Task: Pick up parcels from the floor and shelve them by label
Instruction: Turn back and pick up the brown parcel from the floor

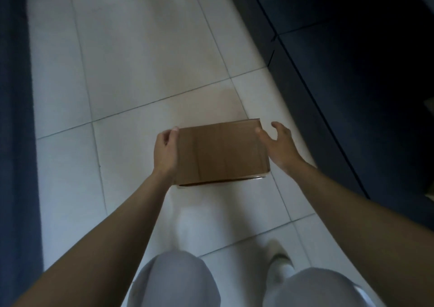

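Observation:
A plain brown cardboard parcel (220, 151) is held in front of me above the white tiled floor (145, 55). No label shows on its upper face. My left hand (165, 151) grips its left side, thumb on the top edge. My right hand (279, 146) rests against the right side with its fingers spread; the thumb touches the top corner.
Dark blue shelving (352, 76) runs along the right, with a pale item (429, 104) at its far right edge. A dark blue upright surface (16, 119) lines the left. My grey trouser legs (178, 283) and a white shoe (279, 264) are below.

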`<control>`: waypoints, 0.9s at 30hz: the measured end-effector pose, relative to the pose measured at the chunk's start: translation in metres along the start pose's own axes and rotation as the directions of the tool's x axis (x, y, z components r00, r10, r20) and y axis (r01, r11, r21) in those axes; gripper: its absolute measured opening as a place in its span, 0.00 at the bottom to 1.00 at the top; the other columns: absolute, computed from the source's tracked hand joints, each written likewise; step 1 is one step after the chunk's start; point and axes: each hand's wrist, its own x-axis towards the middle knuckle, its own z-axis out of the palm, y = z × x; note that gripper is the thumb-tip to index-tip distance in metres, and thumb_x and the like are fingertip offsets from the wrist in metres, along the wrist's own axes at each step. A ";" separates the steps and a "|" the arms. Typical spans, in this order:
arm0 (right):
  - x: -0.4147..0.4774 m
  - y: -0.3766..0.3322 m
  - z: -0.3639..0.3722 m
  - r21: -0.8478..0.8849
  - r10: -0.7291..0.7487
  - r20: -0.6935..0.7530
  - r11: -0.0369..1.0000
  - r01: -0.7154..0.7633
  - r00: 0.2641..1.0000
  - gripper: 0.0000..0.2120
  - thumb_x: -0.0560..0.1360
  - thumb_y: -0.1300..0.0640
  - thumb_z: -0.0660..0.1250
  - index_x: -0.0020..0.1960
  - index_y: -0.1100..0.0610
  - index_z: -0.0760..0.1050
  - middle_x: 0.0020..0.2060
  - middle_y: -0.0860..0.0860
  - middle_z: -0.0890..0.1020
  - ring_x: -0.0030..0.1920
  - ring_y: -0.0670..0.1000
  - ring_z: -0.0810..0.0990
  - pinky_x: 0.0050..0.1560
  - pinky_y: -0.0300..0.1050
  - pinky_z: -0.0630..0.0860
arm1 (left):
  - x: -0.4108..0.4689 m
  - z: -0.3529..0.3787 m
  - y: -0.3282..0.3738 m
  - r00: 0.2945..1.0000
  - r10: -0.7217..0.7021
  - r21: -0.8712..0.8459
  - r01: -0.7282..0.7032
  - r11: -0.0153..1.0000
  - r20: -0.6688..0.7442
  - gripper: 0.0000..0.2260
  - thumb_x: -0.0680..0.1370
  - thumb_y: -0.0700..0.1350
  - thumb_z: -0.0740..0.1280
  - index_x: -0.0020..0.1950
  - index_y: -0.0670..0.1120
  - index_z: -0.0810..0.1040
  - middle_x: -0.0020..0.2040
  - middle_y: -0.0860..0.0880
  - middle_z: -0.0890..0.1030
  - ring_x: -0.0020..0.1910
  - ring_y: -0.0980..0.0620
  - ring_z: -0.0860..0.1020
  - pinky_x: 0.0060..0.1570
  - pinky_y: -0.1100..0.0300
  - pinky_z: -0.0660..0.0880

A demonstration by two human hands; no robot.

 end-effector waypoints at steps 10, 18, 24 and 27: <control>0.081 0.070 0.041 0.032 0.219 0.095 0.974 -0.222 0.971 0.44 0.75 0.36 0.62 0.79 0.57 0.47 0.77 0.58 0.60 0.74 0.61 0.65 0.70 0.55 0.67 | 0.078 0.030 -0.096 0.937 -0.346 0.058 0.348 0.936 -0.038 0.36 0.79 0.62 0.60 0.79 0.45 0.54 0.77 0.40 0.62 0.73 0.36 0.64 0.71 0.40 0.63; 0.079 0.070 0.041 0.121 0.267 0.145 0.951 -0.285 0.953 0.43 0.71 0.32 0.64 0.75 0.58 0.60 0.69 0.56 0.73 0.65 0.58 0.76 0.66 0.57 0.73 | 0.106 0.022 -0.125 0.916 -0.396 -0.065 0.400 0.914 0.067 0.52 0.59 0.74 0.63 0.75 0.44 0.65 0.70 0.42 0.74 0.64 0.38 0.75 0.64 0.39 0.73; 0.033 0.009 0.006 0.140 0.243 0.056 0.959 -0.248 0.969 0.38 0.75 0.34 0.62 0.75 0.56 0.60 0.68 0.56 0.73 0.62 0.58 0.76 0.63 0.55 0.74 | 0.037 -0.007 -0.027 0.915 -0.402 -0.106 0.401 0.910 0.006 0.37 0.75 0.65 0.63 0.77 0.44 0.60 0.71 0.41 0.71 0.64 0.36 0.74 0.62 0.36 0.72; -0.004 -0.033 -0.019 0.162 0.243 0.051 0.955 -0.248 0.969 0.38 0.74 0.34 0.62 0.75 0.55 0.61 0.66 0.55 0.75 0.59 0.57 0.77 0.61 0.57 0.76 | 0.006 -0.037 0.019 0.918 -0.396 -0.129 0.393 0.910 0.011 0.43 0.69 0.69 0.63 0.76 0.45 0.62 0.69 0.42 0.73 0.63 0.37 0.75 0.61 0.36 0.73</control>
